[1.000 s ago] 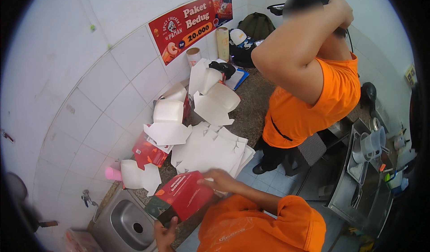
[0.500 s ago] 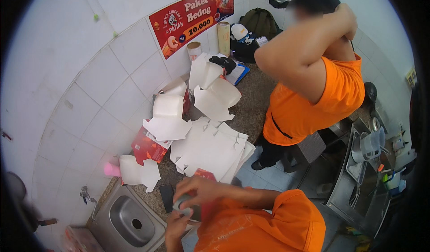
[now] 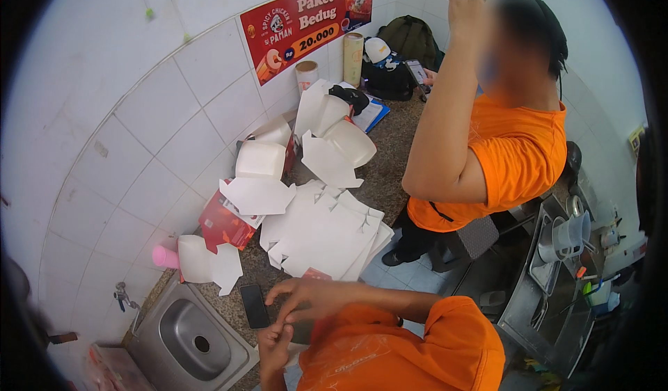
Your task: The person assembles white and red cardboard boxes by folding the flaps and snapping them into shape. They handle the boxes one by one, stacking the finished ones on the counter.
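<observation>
1. Your right hand (image 3: pixel 306 302) and left hand (image 3: pixel 273 348), fingers partly curled, met; their hold could not be told.
2. The phone (image 3: pixel 255 306) lay on the worktop (image 3: pixel 391 158), just left of your right hand's fingertips, lengthwise away from you.

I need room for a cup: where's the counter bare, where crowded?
Bare granite lies between the open white boxes and the orange-shirted co-worker. A smaller patch lies between the black phone and the flat white cartons. Crowded: along the tiled wall, with boxes and a pink cup.

Right of the sink (image 3: pixel 182 321), I see a black phone (image 3: pixel 255 306), a left hand (image 3: pixel 274 348) and a right hand (image 3: pixel 306 299), close together.
</observation>
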The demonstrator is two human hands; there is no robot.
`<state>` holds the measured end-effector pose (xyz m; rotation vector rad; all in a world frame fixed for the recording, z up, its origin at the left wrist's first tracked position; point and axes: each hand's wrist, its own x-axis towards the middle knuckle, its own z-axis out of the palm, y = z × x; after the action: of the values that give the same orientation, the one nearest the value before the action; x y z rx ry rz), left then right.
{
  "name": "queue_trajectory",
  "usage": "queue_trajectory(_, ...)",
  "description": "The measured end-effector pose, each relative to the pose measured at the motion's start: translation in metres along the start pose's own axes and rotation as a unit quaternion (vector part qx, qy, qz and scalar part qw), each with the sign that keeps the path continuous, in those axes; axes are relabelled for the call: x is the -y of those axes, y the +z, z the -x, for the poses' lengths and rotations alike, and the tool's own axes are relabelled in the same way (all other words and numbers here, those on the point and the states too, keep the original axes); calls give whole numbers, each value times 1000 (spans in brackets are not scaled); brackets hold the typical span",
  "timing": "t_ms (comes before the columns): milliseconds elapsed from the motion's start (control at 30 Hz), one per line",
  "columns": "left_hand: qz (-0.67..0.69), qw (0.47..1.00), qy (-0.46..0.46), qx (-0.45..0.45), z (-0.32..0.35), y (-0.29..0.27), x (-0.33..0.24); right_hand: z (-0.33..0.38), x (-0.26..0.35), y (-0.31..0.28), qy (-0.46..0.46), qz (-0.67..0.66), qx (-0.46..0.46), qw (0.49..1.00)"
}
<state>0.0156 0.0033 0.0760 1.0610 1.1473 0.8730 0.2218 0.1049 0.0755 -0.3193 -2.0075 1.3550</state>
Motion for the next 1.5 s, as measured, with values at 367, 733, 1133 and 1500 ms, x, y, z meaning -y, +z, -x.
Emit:
queue_trajectory(367, 230, 898, 132, -350, -21, 14, -54, 0, -31, 56, -157, 103, -223, 957)
queue_trajectory(733, 196, 816, 290, -459, -43, 23, -28, -71, -17, 23, -246, 182, -204, 930)
queue_trajectory(1133, 44, 865, 255, -430, -60, 29, -33, -68, -14, 6, -207, 175, -279, 921)
queue_trajectory(1500, 26, 880, 303, -366, -29, -89, -40, -72, 5, -75, -31, -93, -84, 992)
